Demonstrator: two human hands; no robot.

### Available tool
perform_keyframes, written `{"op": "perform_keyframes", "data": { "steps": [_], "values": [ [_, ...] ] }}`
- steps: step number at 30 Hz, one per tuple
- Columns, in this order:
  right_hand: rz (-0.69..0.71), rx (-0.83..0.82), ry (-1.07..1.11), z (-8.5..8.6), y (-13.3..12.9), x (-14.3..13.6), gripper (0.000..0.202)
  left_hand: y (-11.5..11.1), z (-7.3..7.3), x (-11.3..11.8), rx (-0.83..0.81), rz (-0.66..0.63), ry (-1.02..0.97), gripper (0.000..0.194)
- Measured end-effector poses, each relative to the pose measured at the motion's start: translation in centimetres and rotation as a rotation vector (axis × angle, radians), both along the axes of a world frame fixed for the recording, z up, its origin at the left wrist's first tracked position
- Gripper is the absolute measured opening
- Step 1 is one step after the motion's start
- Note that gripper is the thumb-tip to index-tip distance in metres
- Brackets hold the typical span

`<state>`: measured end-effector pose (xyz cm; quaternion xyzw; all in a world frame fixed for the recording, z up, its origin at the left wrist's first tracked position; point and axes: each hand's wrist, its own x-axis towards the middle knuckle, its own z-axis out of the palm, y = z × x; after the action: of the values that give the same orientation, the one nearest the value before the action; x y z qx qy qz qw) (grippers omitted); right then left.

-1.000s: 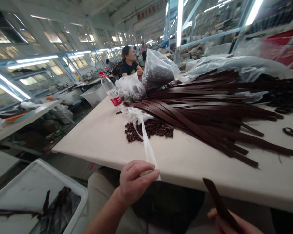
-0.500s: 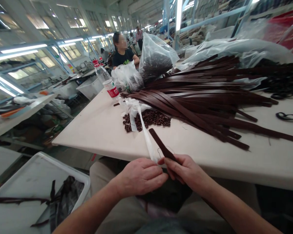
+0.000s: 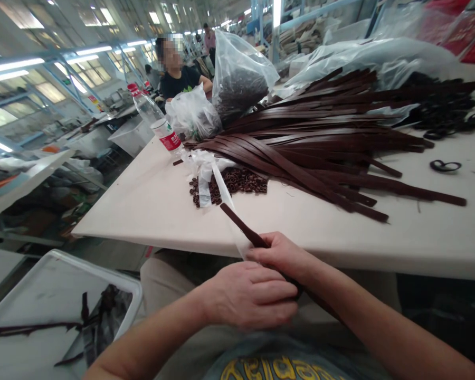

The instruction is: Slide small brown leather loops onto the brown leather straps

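My right hand [image 3: 287, 257] is closed round a dark brown leather strap [image 3: 239, 226], whose squared end points up and left over the table edge. The strap's other part runs down under my right forearm. Just below, my left hand [image 3: 255, 295] has its fingers curled, fingertips against the strap; the palm side is hidden. A white plastic strip [image 3: 224, 192] hangs from the table down to my right fingertips. Beyond lies a pile of small brown loops [image 3: 241, 180], with many brown leather straps [image 3: 301, 142] heaped to the right.
A plastic bottle [image 3: 158, 124] and bags of small parts [image 3: 241, 79] stand at the table's far side, near a seated person [image 3: 182, 76]. Black curled pieces [image 3: 439, 108] lie at right. A white bin [image 3: 59, 258] with strap scraps is at lower left.
My left hand has moved right and down, overlapping below my right hand. My right hand, still holding the strap, is slightly higher in view. The camera has tilted and shifted a little.
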<state>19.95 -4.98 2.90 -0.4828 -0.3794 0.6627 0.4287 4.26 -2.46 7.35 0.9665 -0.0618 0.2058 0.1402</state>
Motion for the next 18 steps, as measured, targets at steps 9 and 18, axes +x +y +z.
{"op": "perform_keyframes", "data": {
  "steps": [9, 18],
  "values": [
    [-0.03, 0.02, 0.013, 0.4, -1.0, 1.4, 0.03, -1.4, -4.3, -2.6, -1.35, 0.665, -0.087, 0.042],
    [-0.056, 0.143, -0.152, 0.4, -1.0, 1.8, 0.032, -1.5, -5.2, 0.3, -1.894, 0.599, 0.05, 0.04]
  ]
}}
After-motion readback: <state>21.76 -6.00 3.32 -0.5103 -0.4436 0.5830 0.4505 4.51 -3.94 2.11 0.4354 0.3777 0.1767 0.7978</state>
